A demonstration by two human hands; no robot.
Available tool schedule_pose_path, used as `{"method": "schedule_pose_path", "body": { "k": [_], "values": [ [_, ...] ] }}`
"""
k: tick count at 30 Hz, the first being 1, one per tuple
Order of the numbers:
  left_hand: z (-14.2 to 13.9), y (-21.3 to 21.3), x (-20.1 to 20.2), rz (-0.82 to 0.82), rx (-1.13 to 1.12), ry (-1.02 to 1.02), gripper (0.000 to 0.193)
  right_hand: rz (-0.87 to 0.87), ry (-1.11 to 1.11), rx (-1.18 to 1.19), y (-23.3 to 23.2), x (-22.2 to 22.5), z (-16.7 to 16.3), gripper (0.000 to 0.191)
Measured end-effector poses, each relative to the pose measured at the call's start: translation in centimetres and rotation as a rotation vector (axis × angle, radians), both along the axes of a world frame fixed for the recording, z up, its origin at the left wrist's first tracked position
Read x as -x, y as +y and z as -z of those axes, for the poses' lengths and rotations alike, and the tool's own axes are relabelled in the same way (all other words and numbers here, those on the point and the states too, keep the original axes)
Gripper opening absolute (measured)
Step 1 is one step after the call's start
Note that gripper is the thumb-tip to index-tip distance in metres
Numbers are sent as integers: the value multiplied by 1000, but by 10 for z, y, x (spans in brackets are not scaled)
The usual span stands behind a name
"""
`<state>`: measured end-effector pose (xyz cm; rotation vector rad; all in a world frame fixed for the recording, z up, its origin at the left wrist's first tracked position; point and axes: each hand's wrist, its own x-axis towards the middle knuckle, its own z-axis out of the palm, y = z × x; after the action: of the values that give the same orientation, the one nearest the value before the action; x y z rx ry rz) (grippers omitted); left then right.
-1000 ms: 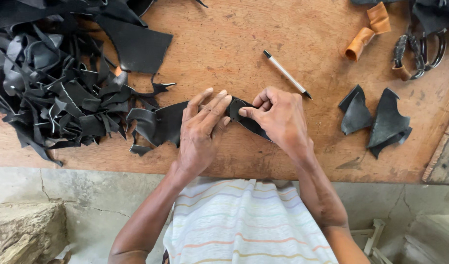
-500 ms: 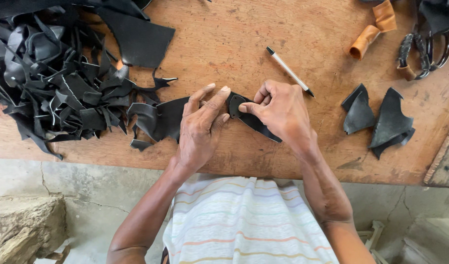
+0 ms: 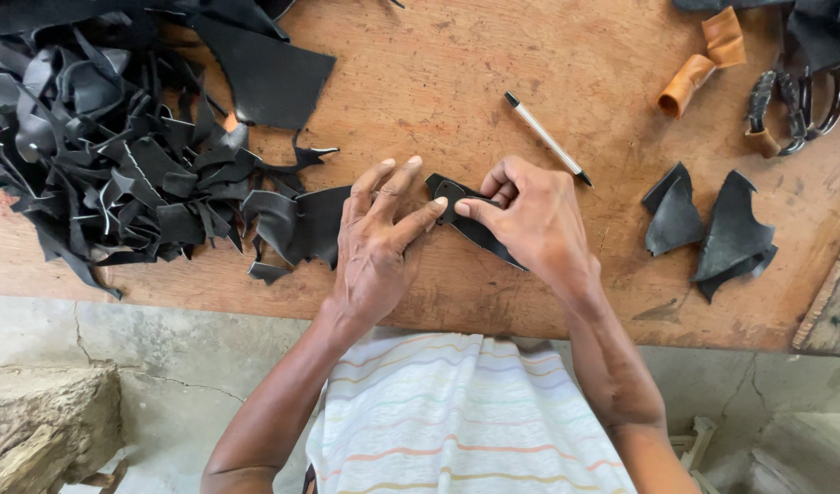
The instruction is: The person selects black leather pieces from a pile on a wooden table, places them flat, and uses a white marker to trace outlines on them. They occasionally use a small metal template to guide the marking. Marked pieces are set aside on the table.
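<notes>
A small black leather piece [image 3: 470, 220] is held near the middle of the wooden table [image 3: 457, 82], a bit toward the front edge. It is pinched at its upper end by the right hand [image 3: 530, 220], thumb and curled fingers closed on it; the rest of the piece runs down under that hand toward the front edge. The left hand [image 3: 379, 238] is laid flat w/ fingers spread and mostly straight, fingertips pressed on the piece's left end, nothing gripped. The two hands are touching at the piece.

Just left of the left hand, a larger black leather sheet [image 3: 301, 220] is seen lying flat, partly covered by that hand. Beyond it, the table's left side up to the back-left corner is taken up by a big heap of black leather offcuts [image 3: 109, 155]. A pen [image 3: 546, 137] lies diagonally just behind the right hand, not touching it. Toward the right edge, two cut black leather shapes [image 3: 713, 229] lie side by side. At the back-right corner a rolled tan leather strip [image 3: 699, 64] is seen, w/ dark curved metal tools [image 3: 800, 105] beside it.
</notes>
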<state>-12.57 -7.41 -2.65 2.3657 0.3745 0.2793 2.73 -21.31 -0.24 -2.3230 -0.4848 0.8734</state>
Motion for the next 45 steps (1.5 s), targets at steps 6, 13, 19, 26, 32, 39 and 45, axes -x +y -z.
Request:
{"method": "schedule_pose_path", "body": {
  "k": [6,13,19,26,32,39,45],
  "values": [
    [-7,7,-5,11,29,5,31,-55,-300,-250,-20,23,15,27],
    [-11,24,-17,92,93,48,35,-19,-437,-382,-33,38,29,23],
    [-8,22,-23,42,150,-4,28,13,-421,-377,-35,38,29,20],
    [-8,21,-21,17,132,-45,28,13,-416,-372,-36,39,27,19],
    [-10,22,-22,26,152,-42,28,-213,-547,-445,-35,36,29,35],
    [-7,26,-19,60,142,28,43,-230,-528,-386,-36,36,29,48],
    [-9,35,-20,123,176,36,36,-232,-531,-390,-35,38,28,48]
  ]
}}
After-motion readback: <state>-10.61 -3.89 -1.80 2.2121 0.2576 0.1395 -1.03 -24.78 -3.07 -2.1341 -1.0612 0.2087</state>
